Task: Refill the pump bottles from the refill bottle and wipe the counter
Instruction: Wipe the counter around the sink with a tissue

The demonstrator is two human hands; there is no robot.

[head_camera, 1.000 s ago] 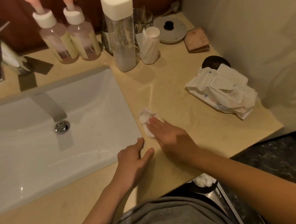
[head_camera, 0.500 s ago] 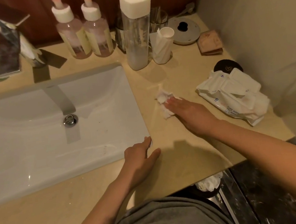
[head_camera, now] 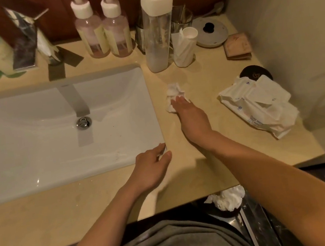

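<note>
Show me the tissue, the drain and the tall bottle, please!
tissue (head_camera: pixel 174 91): head view, on its crumpled far part.
drain (head_camera: pixel 83 123): head view, on the middle of the metal plug.
tall bottle (head_camera: pixel 158 40): head view, on the clear body below the white cap.

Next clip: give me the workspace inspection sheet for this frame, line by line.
Surface: beige counter, no spill visible; sink set in at left.
Job's things: left pump bottle, right pump bottle and capped refill bottle upright at the back; crumpled tissue on the counter.
Clutter: wipes pack, black disc, round lid, brown packets, wrapped cup.
Hands: right hand presses the tissue with flat fingers; left hand rests at the sink's near corner, holding nothing.
Cables: nothing seen.
Surroundings: wall on the right; crumpled paper below the counter's front edge.
</note>
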